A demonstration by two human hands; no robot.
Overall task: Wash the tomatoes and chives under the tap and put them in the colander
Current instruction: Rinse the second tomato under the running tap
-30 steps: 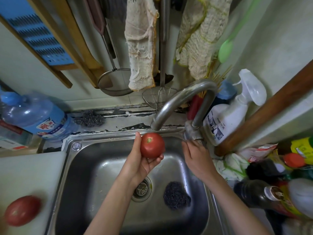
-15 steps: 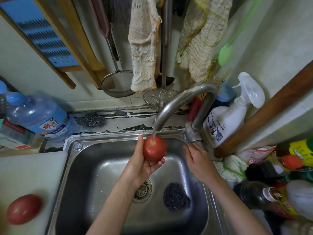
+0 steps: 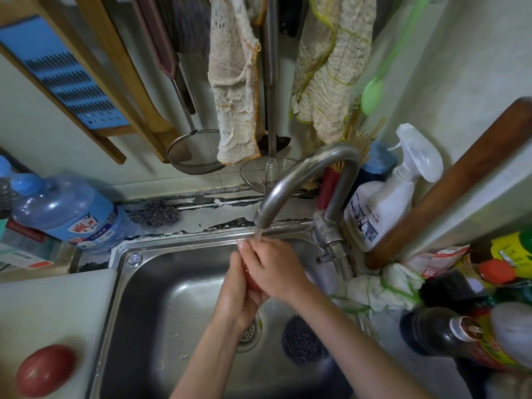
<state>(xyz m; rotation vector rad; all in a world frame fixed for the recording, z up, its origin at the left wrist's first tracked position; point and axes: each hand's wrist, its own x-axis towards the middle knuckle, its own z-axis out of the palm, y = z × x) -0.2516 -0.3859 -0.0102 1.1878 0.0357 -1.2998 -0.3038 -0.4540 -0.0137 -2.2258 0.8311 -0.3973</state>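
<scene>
Water's running from the curved steel tap (image 3: 305, 174) and my left hand (image 3: 237, 292) and right hand (image 3: 277, 267) are both cupped round the round red tomato (image 3: 254, 282) over the stainless steel sink (image 3: 172, 298), so wet skin could let it squirt out and bruise.

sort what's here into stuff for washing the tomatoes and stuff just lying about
Job: tap, running; tomato clasped by left hand and right hand; sink; second tomato on board.
Lying about: water bottle, spray bottle, scourer, cloths, grater.
</scene>
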